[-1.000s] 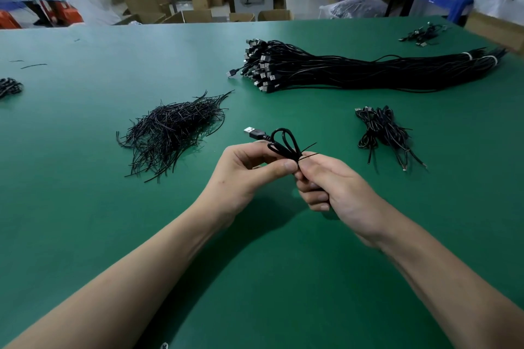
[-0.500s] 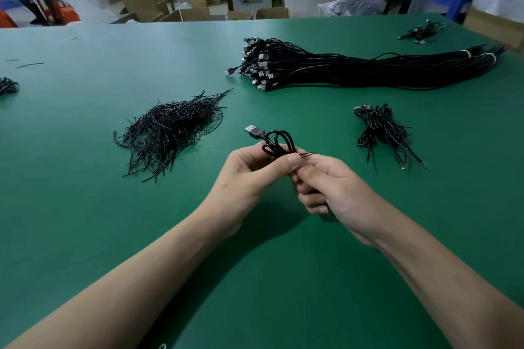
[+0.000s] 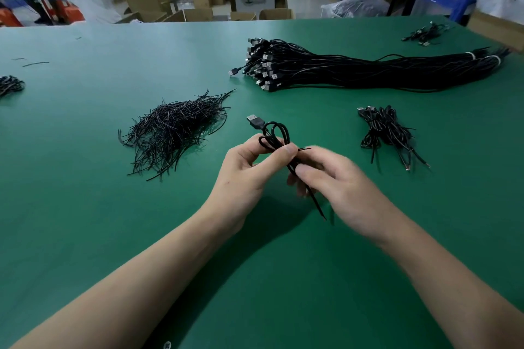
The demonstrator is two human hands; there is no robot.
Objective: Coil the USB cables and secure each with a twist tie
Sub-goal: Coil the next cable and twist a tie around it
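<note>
The green table (image 3: 85,221) carries a twist-tie heap (image 3: 175,130), a cable bundle (image 3: 368,71) and coiled cables (image 3: 388,133).

Curled left hand (image 3: 249,171), curled right hand (image 3: 341,181)

Matt green table mat (image 3: 85,207); glossy black plastic-sheathed cable (image 3: 276,133), metal plug (image 3: 252,119).

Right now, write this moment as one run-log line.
left hand: grips coiled cable | right hand: grips same cable, blurred | twist tie: ends protrude beside left thumb
</note>
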